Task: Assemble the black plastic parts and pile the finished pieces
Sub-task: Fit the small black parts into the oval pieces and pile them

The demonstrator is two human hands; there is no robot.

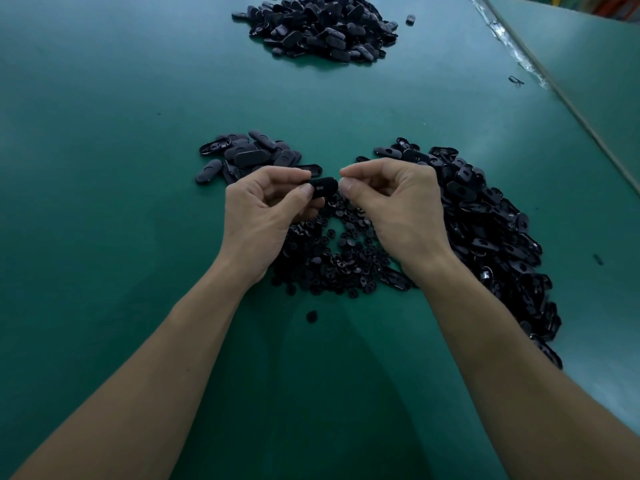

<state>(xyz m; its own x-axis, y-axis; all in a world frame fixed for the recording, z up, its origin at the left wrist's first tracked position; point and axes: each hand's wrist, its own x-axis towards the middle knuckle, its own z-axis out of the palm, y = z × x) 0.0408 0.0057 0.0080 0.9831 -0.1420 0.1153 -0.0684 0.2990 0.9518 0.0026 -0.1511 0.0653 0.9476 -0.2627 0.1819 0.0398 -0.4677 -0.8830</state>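
Gripping a black oval piece (323, 187) between thumb and curled fingers of the left hand (263, 216), over a heap of small round parts (332, 251) on the green table (104, 133). Pressing thumb and forefinger of the right hand (394, 202) together just beside the piece's free end, impossible to tell whether pinching anything. Lying around: long heap of oval shells (491, 230) on the right, small pile of closed pieces (249, 155) just beyond the left hand, big pile (322, 26) far across.

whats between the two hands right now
In the head view, a black oval part, pinched by the left hand, sits between it and the right hand. Below it, a heap of small round parts lies on the green table.
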